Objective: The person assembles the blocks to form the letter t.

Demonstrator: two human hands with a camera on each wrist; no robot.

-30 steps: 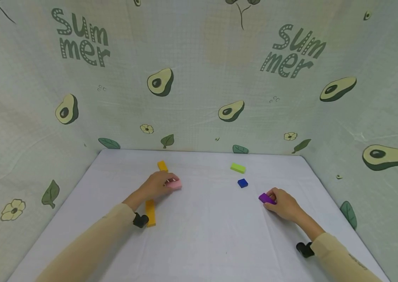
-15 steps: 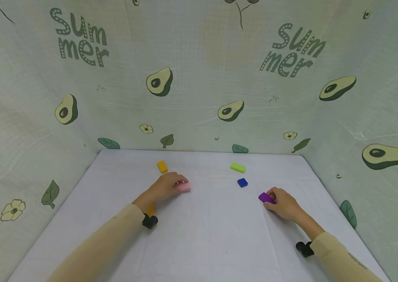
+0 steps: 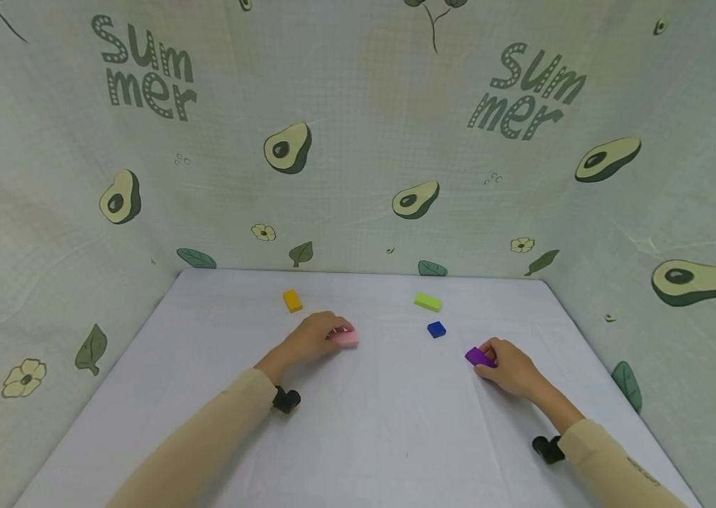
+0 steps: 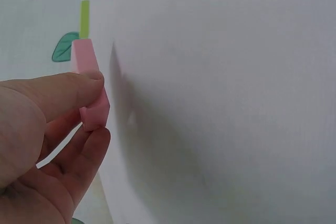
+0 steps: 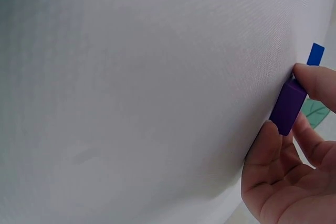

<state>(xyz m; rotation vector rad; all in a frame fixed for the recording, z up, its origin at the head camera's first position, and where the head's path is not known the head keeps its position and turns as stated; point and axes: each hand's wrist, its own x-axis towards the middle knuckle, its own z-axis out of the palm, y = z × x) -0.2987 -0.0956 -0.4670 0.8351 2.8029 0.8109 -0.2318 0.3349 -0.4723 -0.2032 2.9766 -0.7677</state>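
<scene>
My left hand point(image 3: 314, 337) pinches a pink block point(image 3: 346, 338) between thumb and fingers, left of the table's middle. In the left wrist view the same pink block point(image 4: 90, 85) is held over the white cloth, its shadow falling to the right. On the right side my right hand point(image 3: 510, 367) grips a purple block point(image 3: 481, 358) low at the table surface. The right wrist view shows thumb and fingers at the ends of the purple block point(image 5: 288, 107). A small blue block point(image 3: 437, 329) lies between the two hands, with a lime green block point(image 3: 428, 303) behind it.
A short orange block point(image 3: 292, 300) lies behind my left hand. The longer orange block is hidden under my left forearm. White cloth covers the table point(image 3: 383, 437), and a printed curtain point(image 3: 351, 106) hangs around its back and sides.
My left hand has moved right with the pink block. Its forearm has swung over the longer orange block and now hides it. My right hand stays in place with the purple block.
</scene>
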